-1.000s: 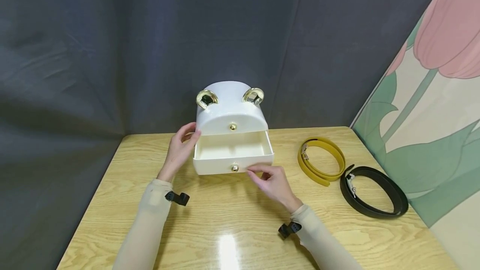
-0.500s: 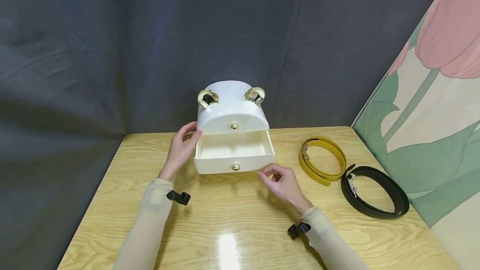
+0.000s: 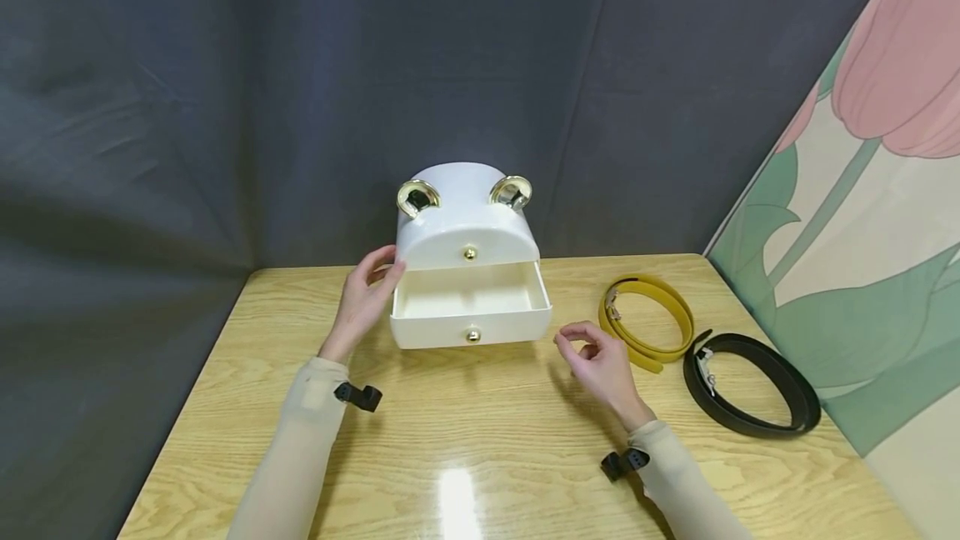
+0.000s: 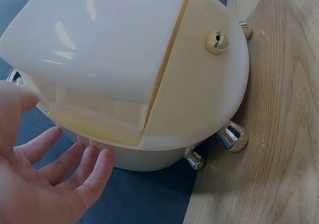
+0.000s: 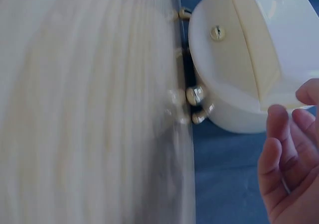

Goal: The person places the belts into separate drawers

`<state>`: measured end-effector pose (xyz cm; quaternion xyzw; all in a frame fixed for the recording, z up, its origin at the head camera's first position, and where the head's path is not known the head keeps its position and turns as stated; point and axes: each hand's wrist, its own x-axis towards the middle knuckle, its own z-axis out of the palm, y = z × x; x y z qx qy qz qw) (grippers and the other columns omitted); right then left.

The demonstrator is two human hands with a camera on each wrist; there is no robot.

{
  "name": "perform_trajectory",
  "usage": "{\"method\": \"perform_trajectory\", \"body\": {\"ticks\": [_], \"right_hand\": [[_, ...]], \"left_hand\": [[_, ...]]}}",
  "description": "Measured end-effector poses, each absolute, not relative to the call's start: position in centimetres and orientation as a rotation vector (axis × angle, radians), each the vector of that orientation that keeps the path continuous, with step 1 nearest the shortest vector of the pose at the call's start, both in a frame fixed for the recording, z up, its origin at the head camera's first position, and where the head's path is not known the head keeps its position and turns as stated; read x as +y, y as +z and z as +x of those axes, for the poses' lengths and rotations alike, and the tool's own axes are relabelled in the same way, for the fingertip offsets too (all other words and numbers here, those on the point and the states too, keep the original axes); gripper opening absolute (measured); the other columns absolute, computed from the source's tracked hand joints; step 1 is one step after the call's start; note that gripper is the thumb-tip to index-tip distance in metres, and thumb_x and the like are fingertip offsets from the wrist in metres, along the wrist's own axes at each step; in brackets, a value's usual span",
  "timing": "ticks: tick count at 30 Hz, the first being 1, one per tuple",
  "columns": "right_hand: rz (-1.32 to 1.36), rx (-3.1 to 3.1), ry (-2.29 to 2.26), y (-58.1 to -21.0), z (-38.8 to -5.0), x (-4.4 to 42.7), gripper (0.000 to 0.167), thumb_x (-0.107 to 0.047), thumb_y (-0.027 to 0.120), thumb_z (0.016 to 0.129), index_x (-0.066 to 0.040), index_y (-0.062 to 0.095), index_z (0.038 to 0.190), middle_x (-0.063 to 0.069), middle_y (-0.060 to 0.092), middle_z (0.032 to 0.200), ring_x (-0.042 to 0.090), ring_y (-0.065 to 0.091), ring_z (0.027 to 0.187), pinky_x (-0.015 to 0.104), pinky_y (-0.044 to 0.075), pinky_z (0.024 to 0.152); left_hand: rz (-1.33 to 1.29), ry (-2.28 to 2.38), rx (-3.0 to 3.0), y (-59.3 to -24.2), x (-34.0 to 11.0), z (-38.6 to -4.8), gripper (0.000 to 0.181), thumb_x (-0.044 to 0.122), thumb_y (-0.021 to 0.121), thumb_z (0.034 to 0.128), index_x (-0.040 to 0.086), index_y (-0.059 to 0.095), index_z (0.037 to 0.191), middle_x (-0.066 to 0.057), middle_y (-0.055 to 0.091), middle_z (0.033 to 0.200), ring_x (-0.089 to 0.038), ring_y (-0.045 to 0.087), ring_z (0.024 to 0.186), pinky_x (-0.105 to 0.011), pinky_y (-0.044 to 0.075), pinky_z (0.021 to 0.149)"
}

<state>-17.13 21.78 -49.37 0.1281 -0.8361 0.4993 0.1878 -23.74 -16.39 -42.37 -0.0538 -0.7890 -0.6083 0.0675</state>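
White box (image 3: 463,213) centre of frame, standing on the wooden table (image 3: 405,457), two round gold ornaments (image 3: 417,197) at its upper corners. Lower drawer (image 3: 431,334) pulled out toward the viewer, its inside bare. Gold knob (image 3: 473,335) on the drawer front; the upper drawer (image 3: 431,252), with a matching knob, sits closed above.

Left hand (image 3: 362,304): at the box's left side, thumb by the front edge near the drawer. Left wrist view shows the fingers relaxed and slightly bent beside the wall, grasping nothing; firmness of contact cannot be told.

Right hand (image 3: 602,363): right of centre, apart from the drawer's right corner. Fingers loosely bent, thumb and forefinger close together, nothing held. Right wrist view agrees; table surface there is blurred.

Yellow belt (image 3: 682,316): coiled, right of the right hand. Black belt (image 3: 804,407): coiled, just beyond it toward lower right. Both have silvery buckles.

Small black camera (image 3: 358,397) on each wrist, over pale sleeves. Dark curtain (image 3: 337,90) behind; flower-patterned panel (image 3: 862,307) along the right edge.
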Motion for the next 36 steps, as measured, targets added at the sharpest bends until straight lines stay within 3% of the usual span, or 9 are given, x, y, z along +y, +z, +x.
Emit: {"method": "perform_trajectory", "body": {"ticks": [2,7,9,13,18,20,23,30,36], "right_hand": [[0.303,-2.364,1.374,-49.3,-17.2,22.5,0.009,-0.01,0.078,0.097,-0.011,0.078,0.106,0.012,0.08,0.098,0.0,0.05,0.042,0.02,0.038,0.037],[0.112,-2.466,1.246,-48.9,-17.3,24.4,0.023,-0.021,0.076,0.1,-0.011,0.076,0.121,0.016,0.077,0.083,-0.001,0.046,0.041,0.021,0.036,0.036],[0.04,-2.523,1.177,-48.7,-17.3,25.2,0.032,-0.025,0.074,0.102,-0.01,0.073,0.13,0.019,0.079,0.093,0.0,0.047,0.042,0.023,0.038,0.038],[-0.089,-2.635,1.034,-48.5,-17.2,26.6,0.05,-0.032,0.07,0.103,-0.008,0.061,0.146,0.019,0.072,0.137,0.013,0.054,0.05,0.032,0.048,0.055],[-0.175,-2.775,0.926,-48.5,-17.1,27.9,0.068,-0.037,0.067,0.104,-0.003,0.046,0.158,0.027,0.062,0.148,0.043,0.072,0.092,0.054,0.057,0.08],[-0.189,-2.813,0.902,-48.6,-17.2,28.2,0.073,-0.039,0.067,0.104,0.001,0.042,0.16,0.029,0.06,0.148,0.048,0.069,0.113,0.059,0.056,0.09],[-0.209,-2.84,0.905,-48.8,-17.3,28.6,0.074,-0.038,0.068,0.104,0.004,0.041,0.159,0.032,0.059,0.148,0.052,0.065,0.122,0.063,0.054,0.097],[-0.215,-2.869,0.823,-49.0,-17.1,29.3,0.058,-0.033,0.071,0.102,0.004,0.06,0.145,0.031,0.068,0.134,0.052,0.068,0.115,0.063,0.054,0.092],[-0.2,-2.876,0.799,-49.4,-17.2,30.1,0.055,-0.037,0.072,0.102,0.002,0.065,0.14,0.03,0.071,0.13,0.05,0.071,0.105,0.062,0.057,0.082]], "left_hand": [[-0.161,-1.829,-2.383,-42.3,-16.4,-23.7,0.057,0.039,0.06,0.1099,0.011,0.05,0.158,-0.015,0.052,0.16,-0.039,0.055,0.142,-0.053,0.05,0.115],[-0.159,-1.826,-2.39,-42.3,-16.4,-23.6,0.056,0.039,0.06,0.1101,0.011,0.05,0.158,-0.015,0.052,0.16,-0.038,0.054,0.143,-0.053,0.05,0.115],[-0.163,-1.83,-2.392,-42.3,-16.4,-23.6,0.056,0.039,0.059,0.1102,0.011,0.049,0.158,-0.014,0.051,0.16,-0.038,0.054,0.143,-0.053,0.05,0.115],[-0.168,-1.833,-2.394,-42.4,-16.4,-23.7,0.056,0.039,0.059,0.1102,0.012,0.05,0.158,-0.013,0.052,0.16,-0.037,0.054,0.143,-0.053,0.05,0.115],[-0.172,-1.838,-2.391,-42.5,-16.5,-23.7,0.057,0.039,0.059,0.1102,0.013,0.049,0.159,-0.014,0.052,0.161,-0.037,0.054,0.144,-0.054,0.05,0.116],[-0.182,-1.837,-2.387,-42.4,-16.6,-23.7,0.057,0.039,0.059,0.1103,0.012,0.048,0.159,-0.014,0.051,0.161,-0.038,0.054,0.144,-0.054,0.049,0.116],[-0.19,-1.833,-2.383,-42.5,-16.6,-23.7,0.057,0.039,0.059,0.1103,0.013,0.049,0.159,-0.014,0.052,0.16,-0.038,0.054,0.143,-0.054,0.05,0.115],[-0.183,-1.823,-2.363,-42.7,-16.5,-23.8,0.052,0.033,0.061,0.1103,0.011,0.051,0.157,-0.016,0.056,0.156,-0.037,0.058,0.139,-0.052,0.052,0.113],[-0.208,-1.827,-2.352,-42.8,-16.6,-24.0,0.052,0.032,0.061,0.1102,0.011,0.052,0.157,-0.015,0.056,0.155,-0.037,0.059,0.138,-0.052,0.052,0.113]]}}
